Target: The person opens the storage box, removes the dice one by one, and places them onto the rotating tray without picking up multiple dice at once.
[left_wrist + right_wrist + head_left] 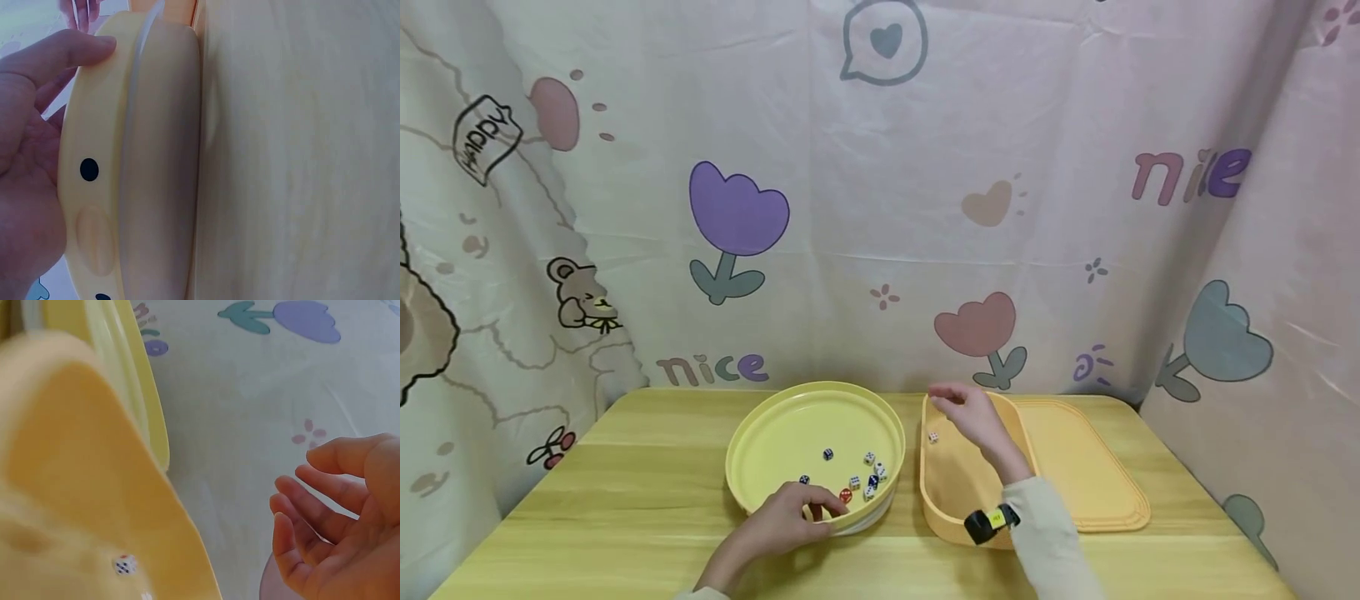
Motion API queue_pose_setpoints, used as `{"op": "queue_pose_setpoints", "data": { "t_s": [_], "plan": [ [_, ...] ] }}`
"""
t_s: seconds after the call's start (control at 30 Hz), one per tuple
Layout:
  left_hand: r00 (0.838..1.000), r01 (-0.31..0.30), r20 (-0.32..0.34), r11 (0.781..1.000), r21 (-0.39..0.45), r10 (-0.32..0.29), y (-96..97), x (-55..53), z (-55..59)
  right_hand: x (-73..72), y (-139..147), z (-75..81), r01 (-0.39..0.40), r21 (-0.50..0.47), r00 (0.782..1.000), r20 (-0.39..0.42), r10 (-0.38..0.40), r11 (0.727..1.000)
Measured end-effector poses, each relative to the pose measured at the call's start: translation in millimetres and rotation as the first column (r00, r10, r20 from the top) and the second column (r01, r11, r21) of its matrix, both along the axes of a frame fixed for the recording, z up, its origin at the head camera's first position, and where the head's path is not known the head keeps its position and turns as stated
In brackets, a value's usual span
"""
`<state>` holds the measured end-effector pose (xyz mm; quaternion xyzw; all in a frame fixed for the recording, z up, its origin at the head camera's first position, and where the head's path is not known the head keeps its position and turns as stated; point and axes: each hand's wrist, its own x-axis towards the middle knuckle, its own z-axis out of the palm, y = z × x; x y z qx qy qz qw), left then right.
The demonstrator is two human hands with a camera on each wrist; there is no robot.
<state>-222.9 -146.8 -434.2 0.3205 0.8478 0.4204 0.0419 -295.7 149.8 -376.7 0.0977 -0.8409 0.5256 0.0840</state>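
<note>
A round yellow tray (775,437) holds several dice: white ones, dark blue ones and a red die (846,496). My left hand (782,518) grips its near rim, the thumb (94,51) lying along the outer wall and the other fingers reaching over inside, partly hidden. Black oval spots mark that wall in the left wrist view. My right hand (973,417) is over the far part of an orange box (958,475), with its fingers loosely bent and nothing in them. Inside the box a white die (124,564) lies near the left wall.
To the right of the box an orange lid (1078,467) lies flat on the wooden table (647,492). A printed curtain (850,208) hangs behind the table and along both sides. A black wrist strap (988,525) sits on my right sleeve.
</note>
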Motion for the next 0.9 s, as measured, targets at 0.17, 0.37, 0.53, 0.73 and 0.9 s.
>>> {"op": "queue_pose_setpoints", "data": {
  "t_s": [0.17,0.37,0.53,0.73,0.9],
  "plan": [
    [1.000,-0.007,-0.003,1.000,-0.007,0.007,0.0,-0.3,0.0,-21.3,8,6.1,-0.014,-0.005,0.998,0.054,0.014,1.000],
    [1.000,0.002,-0.003,1.000,0.001,-0.002,-0.3,0.5,1.1,-38.3,17,-5.3,-0.045,-0.022,0.988,0.145,0.048,0.999],
    [1.000,-0.006,0.001,1.000,-0.007,0.006,1.1,1.3,1.9,-49.1,25,-20.4,-0.055,-0.014,0.984,0.171,0.057,0.998],
    [1.000,-0.012,-0.005,1.000,-0.011,0.012,1.1,0.4,1.2,-57.1,27,-35.5,-0.087,-0.013,0.974,0.210,0.088,0.996],
    [1.000,-0.001,-0.014,1.000,-0.011,0.001,1.6,-0.1,-1.2,-55.1,26,-47.0,-0.086,-0.007,0.966,0.242,0.085,0.996]
  ]
}}
